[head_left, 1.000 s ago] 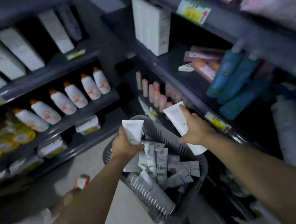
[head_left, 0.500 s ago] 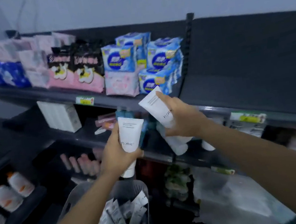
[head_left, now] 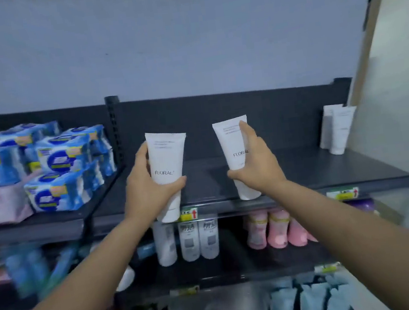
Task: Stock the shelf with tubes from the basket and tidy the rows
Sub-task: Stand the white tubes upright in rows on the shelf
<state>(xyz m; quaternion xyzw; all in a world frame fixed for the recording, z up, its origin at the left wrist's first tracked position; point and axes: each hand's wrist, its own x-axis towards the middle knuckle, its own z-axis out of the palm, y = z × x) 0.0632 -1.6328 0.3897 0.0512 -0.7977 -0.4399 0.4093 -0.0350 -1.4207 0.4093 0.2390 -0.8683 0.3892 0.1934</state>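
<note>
My left hand (head_left: 148, 188) grips a white FLORAL tube (head_left: 166, 159), held upright with its cap down in front of the dark top shelf (head_left: 317, 173). My right hand (head_left: 257, 168) grips a second white FLORAL tube (head_left: 232, 146), also cap down, its cap at the shelf's front edge. Two more white tubes (head_left: 336, 129) stand at the shelf's far right end against the back panel. The basket is out of view.
Blue and pink wipe packs (head_left: 52, 172) fill the shelf section to the left, past a black upright post (head_left: 115, 130). Below are white bottles (head_left: 188, 240) and pink bottles (head_left: 275, 228). A beige wall (head_left: 399, 103) bounds the right side.
Both hands rose from the basket with a tube each and now hold them upright and apart at the top shelf. The view swung up and right, and the basket left the frame.
</note>
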